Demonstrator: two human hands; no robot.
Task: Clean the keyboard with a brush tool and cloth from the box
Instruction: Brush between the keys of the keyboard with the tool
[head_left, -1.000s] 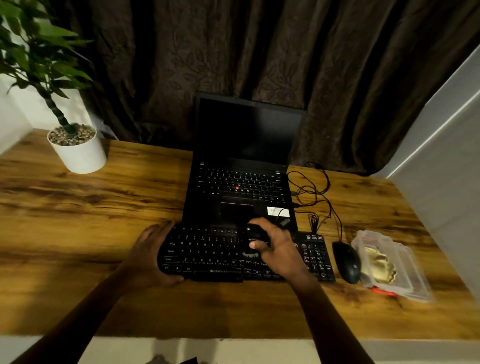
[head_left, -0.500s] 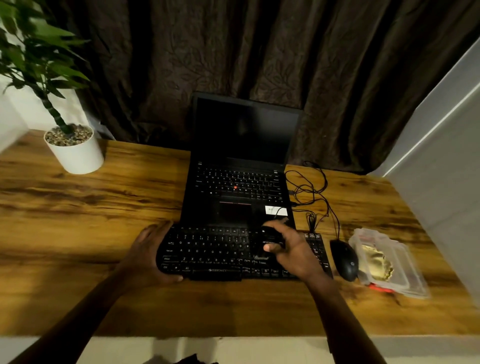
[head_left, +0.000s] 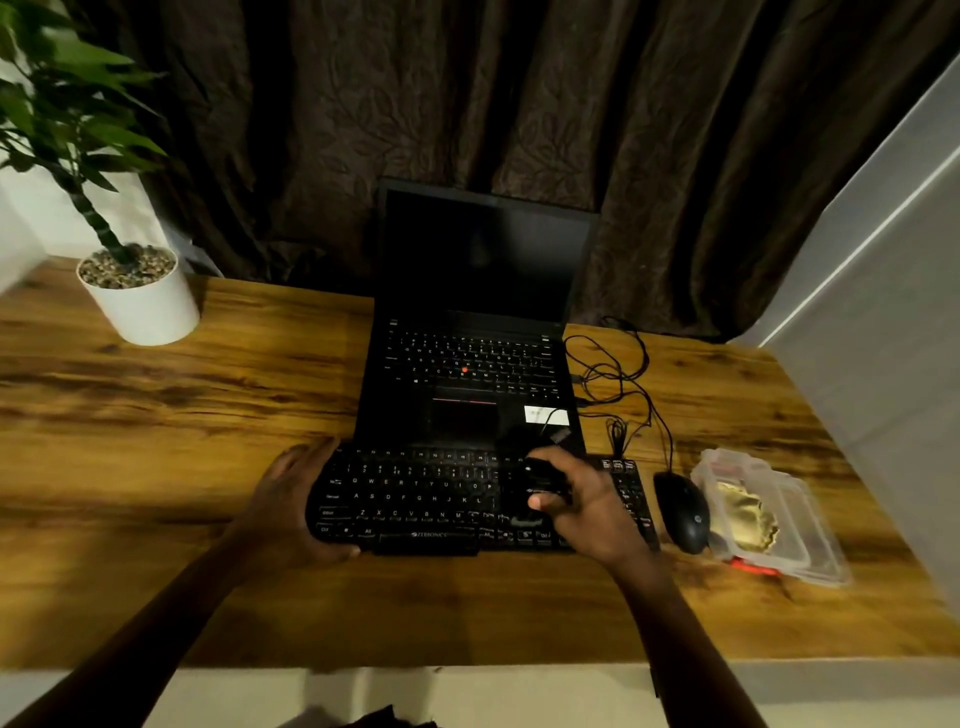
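Note:
A black external keyboard (head_left: 415, 499) lies on the wooden desk in front of the laptop. My left hand (head_left: 291, 512) grips its left end, thumb under the front edge. My right hand (head_left: 587, 501) holds a small black brush tool (head_left: 537, 480) over the right-centre keys; its dark bristles touch the keys near the bottom row. A clear plastic box (head_left: 779, 519) at the right holds a yellow cloth (head_left: 743, 514) and a red item at its front edge.
An open black laptop (head_left: 467, 374) stands behind the keyboard. A black mouse (head_left: 683, 512) sits between keyboard and box, with tangled cables (head_left: 618, 379) behind it. A potted plant in a white pot (head_left: 140, 301) stands at the back left. A white wall rises on the right.
My right hand with the brush has moved right along the keys and stays there now. My left hand keeps holding the keyboard's left end.

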